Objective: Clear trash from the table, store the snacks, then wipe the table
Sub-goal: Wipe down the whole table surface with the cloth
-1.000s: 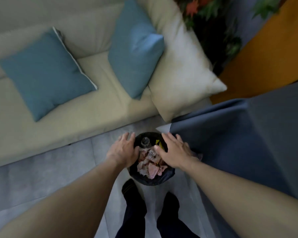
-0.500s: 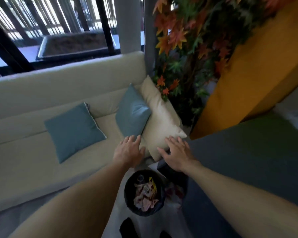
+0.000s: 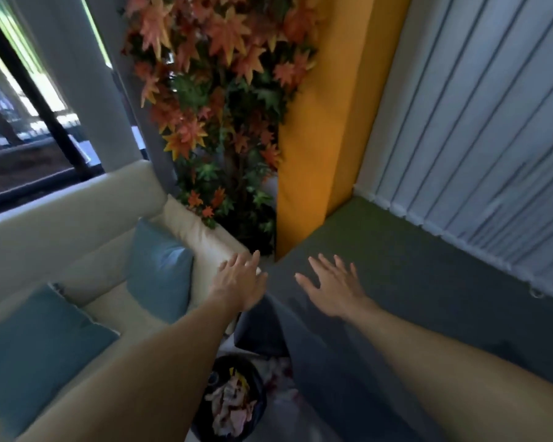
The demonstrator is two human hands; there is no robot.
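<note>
The bin (image 3: 258,382) is standing upright on the floor at the near edge of the view, its round mouth facing straight up, so no long axis is showing. Crumpled pink and pale trash (image 3: 230,413), with a scrap of yellow, is filling it nearly to the rim. The left forearm is crossing over the bin's left side.

Both hands are hovering above and beyond the bin, holding nothing. The left hand (image 3: 240,282) is spreading flat with straight fingers, palm down, over the right end of the sofa (image 3: 61,231). The right hand (image 3: 332,288) is spreading the same way over the grey cloth of the counter (image 3: 412,282). The two hands are well apart.

The counter's draped corner is hanging down just right of the bin, and the sofa's edge is lying to its left, so the bin is sitting in a narrow gap between them. Two blue cushions (image 3: 158,266) and a cream one (image 3: 201,237) are resting on the sofa. Far off, a plant with orange leaves (image 3: 217,100) is standing beside an orange panel (image 3: 320,138), and pale blinds (image 3: 476,122) are closing off the counter's far right edge.
</note>
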